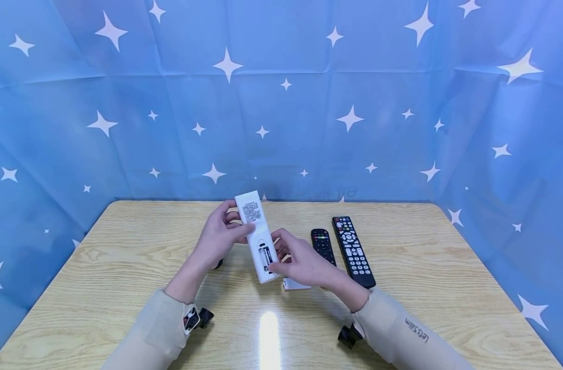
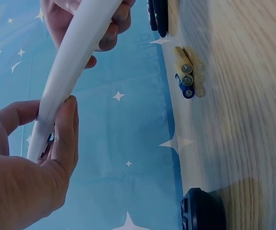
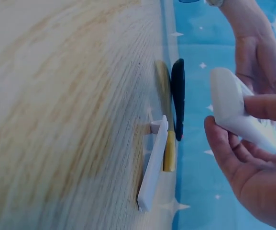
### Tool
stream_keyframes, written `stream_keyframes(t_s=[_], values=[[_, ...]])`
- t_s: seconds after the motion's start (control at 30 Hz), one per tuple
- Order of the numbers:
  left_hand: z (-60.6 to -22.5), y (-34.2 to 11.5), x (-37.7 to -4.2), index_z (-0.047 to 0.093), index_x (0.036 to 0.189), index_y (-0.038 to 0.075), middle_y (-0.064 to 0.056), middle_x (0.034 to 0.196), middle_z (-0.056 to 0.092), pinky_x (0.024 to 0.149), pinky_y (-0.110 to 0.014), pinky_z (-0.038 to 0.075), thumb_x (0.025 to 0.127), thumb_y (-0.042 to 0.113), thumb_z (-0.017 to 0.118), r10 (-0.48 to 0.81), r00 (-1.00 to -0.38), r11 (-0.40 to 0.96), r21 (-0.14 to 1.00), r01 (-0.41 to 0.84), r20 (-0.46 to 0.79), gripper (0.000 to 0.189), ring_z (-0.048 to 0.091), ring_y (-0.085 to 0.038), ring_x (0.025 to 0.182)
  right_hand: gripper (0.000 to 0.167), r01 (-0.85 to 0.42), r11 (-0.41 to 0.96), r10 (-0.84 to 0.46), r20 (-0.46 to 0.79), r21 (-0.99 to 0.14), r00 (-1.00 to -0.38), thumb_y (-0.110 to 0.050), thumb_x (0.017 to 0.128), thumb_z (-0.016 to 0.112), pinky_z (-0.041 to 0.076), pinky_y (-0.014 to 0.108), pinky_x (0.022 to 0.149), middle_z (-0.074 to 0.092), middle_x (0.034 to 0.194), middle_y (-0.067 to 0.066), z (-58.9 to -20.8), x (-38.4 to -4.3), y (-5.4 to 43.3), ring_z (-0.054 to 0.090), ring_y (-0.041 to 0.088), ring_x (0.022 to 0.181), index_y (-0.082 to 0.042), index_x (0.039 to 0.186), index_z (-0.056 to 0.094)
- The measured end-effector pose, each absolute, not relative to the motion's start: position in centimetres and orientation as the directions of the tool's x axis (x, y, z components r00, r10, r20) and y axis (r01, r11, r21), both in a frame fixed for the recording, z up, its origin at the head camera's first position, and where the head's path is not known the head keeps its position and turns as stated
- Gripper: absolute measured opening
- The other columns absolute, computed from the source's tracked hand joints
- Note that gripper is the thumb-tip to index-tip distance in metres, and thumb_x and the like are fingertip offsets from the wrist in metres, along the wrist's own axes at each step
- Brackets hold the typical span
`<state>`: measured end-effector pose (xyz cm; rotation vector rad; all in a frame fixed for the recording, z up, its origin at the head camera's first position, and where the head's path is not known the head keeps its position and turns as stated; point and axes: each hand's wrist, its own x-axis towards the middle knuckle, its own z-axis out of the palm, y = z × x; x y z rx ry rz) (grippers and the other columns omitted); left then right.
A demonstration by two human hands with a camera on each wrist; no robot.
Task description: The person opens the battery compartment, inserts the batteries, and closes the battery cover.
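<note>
Both hands hold a white remote control above the table, its back turned up and its battery compartment uncovered, with a dark battery showing inside. My left hand grips the upper part, thumb across the back near a printed label. At the lower end my right hand pinches the remote, thumb at the compartment's edge and fingers underneath. The white battery cover lies on the table beneath the right hand. In the left wrist view, several small batteries lie together on the wood.
Two black remotes, a smaller one and a longer one, lie right of the hands on the wooden table. A dark object sits near the left hand, mostly hidden in the head view. A blue starred cloth hangs behind.
</note>
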<state>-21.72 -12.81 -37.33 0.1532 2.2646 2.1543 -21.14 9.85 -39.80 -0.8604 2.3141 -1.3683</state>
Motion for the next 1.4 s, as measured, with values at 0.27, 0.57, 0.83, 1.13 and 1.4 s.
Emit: stream_keyframes(t_s=[0.27, 0.57, 0.83, 1.13, 1.4], values=[[-37.4, -13.0, -21.8, 0.048, 0.139, 0.002, -0.020, 0.111, 0.064, 0.070, -0.039, 0.062, 0.091, -0.003, 0.074, 0.067, -0.997, 0.069, 0.996, 0.050, 0.046, 0.054, 0.071, -0.025, 0.089, 0.049, -0.315, 0.372, -0.635, 0.009, -0.873, -0.773, -0.012, 0.094, 0.075, 0.059, 0.033, 0.081, 0.067, 0.105, 0.002, -39.7, -21.2, 9.7, 0.065, 0.018, 0.095, -0.010, 0.137, 0.051], [-37.5, -13.7, -22.0, 0.049, 0.137, 0.001, -0.020, 0.107, 0.064, 0.069, -0.037, 0.062, 0.090, -0.003, 0.074, 0.046, -0.999, 0.103, 0.994, 0.031, 0.027, 0.054, 0.070, -0.025, 0.091, 0.053, -0.368, 0.419, -0.637, 0.020, -0.830, -0.771, -0.021, 0.095, 0.075, 0.058, 0.032, 0.079, 0.067, 0.106, 0.003, -39.6, -22.1, 10.4, 0.065, 0.017, 0.095, -0.003, 0.139, 0.053], [-37.8, -14.7, -22.2, 0.049, 0.138, 0.001, -0.020, 0.109, 0.064, 0.068, -0.035, 0.062, 0.090, -0.002, 0.074, 0.014, -1.000, 0.176, 0.984, -0.007, -0.009, 0.054, 0.069, -0.025, 0.092, 0.026, -0.446, 0.521, -0.598, 0.062, -0.728, -0.799, -0.017, 0.104, 0.063, 0.054, 0.032, 0.072, 0.067, 0.098, -0.002, -39.6, -23.2, 10.7, 0.064, 0.017, 0.090, -0.001, 0.124, 0.064], [-38.1, -15.5, -22.2, 0.048, 0.139, 0.001, -0.023, 0.116, 0.065, 0.069, -0.035, 0.062, 0.091, -0.003, 0.072, 0.027, -0.999, 0.235, 0.972, -0.032, -0.040, 0.054, 0.068, -0.029, 0.095, 0.017, -0.511, 0.646, -0.601, 0.034, -0.568, -0.798, -0.010, 0.102, 0.065, 0.054, 0.032, 0.075, 0.068, 0.100, 0.001, -39.7, -24.1, 9.7, 0.062, 0.014, 0.088, -0.003, 0.115, 0.072], [-38.1, -16.2, -22.1, 0.045, 0.140, -0.001, -0.025, 0.118, 0.064, 0.072, -0.037, 0.062, 0.093, -0.003, 0.070, 0.037, -0.996, 0.240, 0.969, -0.064, -0.075, 0.053, 0.069, -0.029, 0.095, 0.021, -0.602, 0.658, -0.669, 0.013, -0.453, -0.743, -0.003, 0.101, 0.064, 0.055, 0.040, 0.091, 0.069, 0.115, 0.010, -39.5, -24.7, 8.5, 0.065, 0.025, 0.107, 0.000, 0.120, 0.072]])
